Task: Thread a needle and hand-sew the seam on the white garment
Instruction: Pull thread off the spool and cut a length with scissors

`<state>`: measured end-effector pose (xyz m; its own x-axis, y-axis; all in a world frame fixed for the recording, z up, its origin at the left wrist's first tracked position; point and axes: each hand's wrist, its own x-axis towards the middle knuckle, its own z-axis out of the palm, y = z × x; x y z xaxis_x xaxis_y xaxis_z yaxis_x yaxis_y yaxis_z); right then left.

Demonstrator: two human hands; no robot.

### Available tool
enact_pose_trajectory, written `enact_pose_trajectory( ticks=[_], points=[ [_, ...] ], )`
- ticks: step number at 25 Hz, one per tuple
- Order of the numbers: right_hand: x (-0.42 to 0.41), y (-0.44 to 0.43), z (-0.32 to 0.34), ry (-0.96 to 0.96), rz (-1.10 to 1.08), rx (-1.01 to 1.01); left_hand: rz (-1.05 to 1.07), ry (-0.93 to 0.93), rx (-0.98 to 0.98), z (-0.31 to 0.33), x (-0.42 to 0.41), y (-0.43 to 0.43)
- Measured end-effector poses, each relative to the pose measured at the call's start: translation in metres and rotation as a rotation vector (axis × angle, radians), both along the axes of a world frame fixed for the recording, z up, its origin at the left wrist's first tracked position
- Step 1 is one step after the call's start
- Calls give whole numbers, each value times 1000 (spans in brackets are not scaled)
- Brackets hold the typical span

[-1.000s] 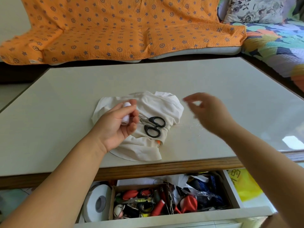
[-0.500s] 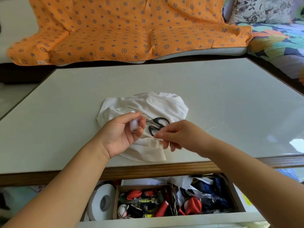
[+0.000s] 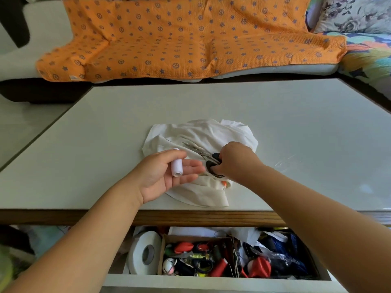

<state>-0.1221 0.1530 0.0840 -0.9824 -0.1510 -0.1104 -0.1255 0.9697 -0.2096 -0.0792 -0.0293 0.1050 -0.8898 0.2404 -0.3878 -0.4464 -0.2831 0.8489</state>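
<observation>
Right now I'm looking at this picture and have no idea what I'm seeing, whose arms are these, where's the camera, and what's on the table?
No machine here: these are a person's two bare arms, filmed by a wide-angle camera worn on their head, looking down. The left hand holds a spool of white thread. The right hand grips the black-handled scissors, which lie on the crumpled white garment on the pale table. Below, an open drawer holds sewing odds and ends.

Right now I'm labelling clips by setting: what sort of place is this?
Probably a home living room: an orange cover on a sofa, a floral cushion, a table with an open clutter drawer.
</observation>
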Motion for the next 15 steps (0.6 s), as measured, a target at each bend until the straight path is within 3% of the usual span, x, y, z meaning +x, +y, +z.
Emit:
enact_pose_trajectory(
  ticks=[4, 6, 7, 8, 10, 12, 15],
  points=[
    [-4, 9, 19, 47, -57, 110, -24, 71, 22, 4, 3, 0],
    [0, 26, 38, 196, -103, -47, -22, 97, 43, 4, 4, 1],
    [6, 34, 46, 202, -128, -251, -17, 107, 51, 3, 4, 1],
    [15, 41, 52, 126, -135, -530, -10, 117, 60, 1, 4, 2],
    [43, 45, 56, -250, -53, -996, 12, 135, 86, -2, 0, 3],
    [66, 45, 44, -567, 23, -1091, 46, 147, 126, -5, -3, 5],
    [80, 45, 24, -780, 75, -1058, 101, 147, 190, -6, -5, 10]
  ],
)
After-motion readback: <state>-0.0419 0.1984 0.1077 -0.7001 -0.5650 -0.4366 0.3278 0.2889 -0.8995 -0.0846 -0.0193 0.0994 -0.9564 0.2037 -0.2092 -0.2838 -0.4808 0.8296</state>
